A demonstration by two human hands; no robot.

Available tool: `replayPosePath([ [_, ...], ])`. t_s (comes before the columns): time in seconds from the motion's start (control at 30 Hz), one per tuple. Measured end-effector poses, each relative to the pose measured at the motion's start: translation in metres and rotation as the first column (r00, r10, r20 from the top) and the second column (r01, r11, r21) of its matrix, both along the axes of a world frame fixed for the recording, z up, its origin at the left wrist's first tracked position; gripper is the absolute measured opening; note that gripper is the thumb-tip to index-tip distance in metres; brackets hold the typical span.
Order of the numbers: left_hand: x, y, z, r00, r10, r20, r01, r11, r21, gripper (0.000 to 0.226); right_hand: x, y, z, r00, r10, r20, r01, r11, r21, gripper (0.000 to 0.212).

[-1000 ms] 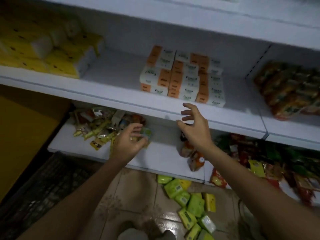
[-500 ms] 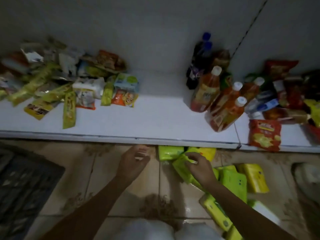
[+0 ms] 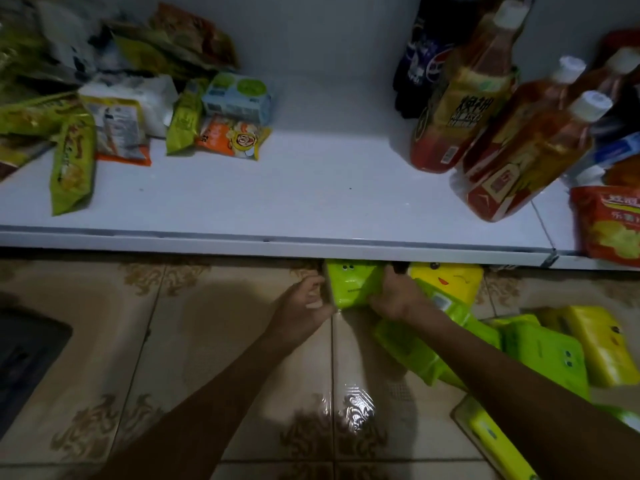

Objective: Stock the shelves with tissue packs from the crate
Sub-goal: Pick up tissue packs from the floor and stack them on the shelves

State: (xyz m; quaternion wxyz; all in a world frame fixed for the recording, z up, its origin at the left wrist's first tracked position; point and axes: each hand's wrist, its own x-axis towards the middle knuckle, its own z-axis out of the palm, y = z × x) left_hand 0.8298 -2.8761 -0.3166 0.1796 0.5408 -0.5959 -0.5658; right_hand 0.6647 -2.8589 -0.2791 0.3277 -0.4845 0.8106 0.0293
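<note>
Below the shelf (image 3: 311,202) edge at frame centre, the left grip (image 3: 304,304) and right grip (image 3: 394,296) clasp a green tissue pack (image 3: 353,284) from opposite sides. Two-sided support probably keeps the soft pack square for lifting.

Green tissue pack (image 3: 353,287): far end hidden under the shelf (image 3: 311,242) lip, right side covered by the right hand (image 3: 394,297). Yellow tissue pack (image 3: 453,280): far edge under the same lip. Dark crate (image 3: 24,362): cut off by the left edge, detail too dim to tell. Cola bottles (image 3: 420,57): tops cut by the top edge. Red crisp packet (image 3: 613,226): cut by the right edge. Lime pack (image 3: 491,441): runs off the bottom edge. Snack packets (image 3: 31,64): cut by 2 edges, print blurred.
</note>
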Motion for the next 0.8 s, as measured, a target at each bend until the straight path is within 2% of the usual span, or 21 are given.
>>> replayPosePath([
  [0.1,0.0,0.005,-0.004,1.0,0.021,0.012,-0.021,0.999,-0.028,0.05,0.005,0.0,0.0,0.996,-0.04,0.077,0.04,0.999,0.0,0.067],
  [0.2,0.014,0.004,-0.012,0.993,0.116,-0.037,-0.117,0.993,-0.03,0.045,0.01,0.006,-0.011,0.996,0.004,0.091,-0.001,0.999,-0.033,0.07],
  [0.3,0.038,0.012,-0.013,0.983,0.178,-0.046,-0.176,0.984,0.039,0.039,0.025,0.009,-0.019,0.968,-0.022,0.25,0.049,0.993,-0.103,0.074],
  [0.37,0.055,0.017,-0.015,0.967,0.252,-0.043,-0.25,0.967,0.055,0.049,0.044,0.011,-0.022,0.891,-0.099,0.444,0.195,0.965,-0.176,0.061],
  [0.43,0.071,0.019,-0.006,0.908,0.414,-0.065,-0.406,0.907,0.111,0.031,0.065,0.014,-0.022,0.825,-0.109,0.554,0.296,0.919,-0.26,0.043],
  [0.5,0.09,0.019,0.01,0.836,0.547,-0.048,-0.532,0.828,0.177,0.015,0.088,0.022,-0.012,0.812,-0.035,0.582,0.268,0.909,-0.32,0.039],
  [0.57,0.118,0.016,0.034,0.777,0.629,-0.017,-0.619,0.768,0.165,0.028,0.113,0.025,0.008,0.819,0.085,0.567,0.185,0.897,-0.402,0.039],
  [0.6,0.133,0.017,0.049,0.774,0.633,0.002,-0.627,0.767,0.133,0.043,0.124,0.025,0.02,0.81,0.124,0.574,0.16,0.893,-0.42,0.039],
  [0.67,0.16,0.024,0.091,0.761,0.649,0.004,-0.641,0.751,0.161,0.071,0.148,0.022,0.053,0.781,0.163,0.603,0.143,0.893,-0.427,0.039],
  [0.7,0.171,0.03,0.116,0.753,0.658,-0.029,-0.64,0.741,0.204,0.072,0.158,0.021,0.076,0.768,0.172,0.617,0.145,0.891,-0.43,0.042],
  [0.8,0.192,0.04,0.202,0.693,0.716,-0.089,-0.676,0.687,0.267,0.054,0.184,0.014,0.152,0.767,0.209,0.607,0.128,0.877,-0.464,0.053],
])
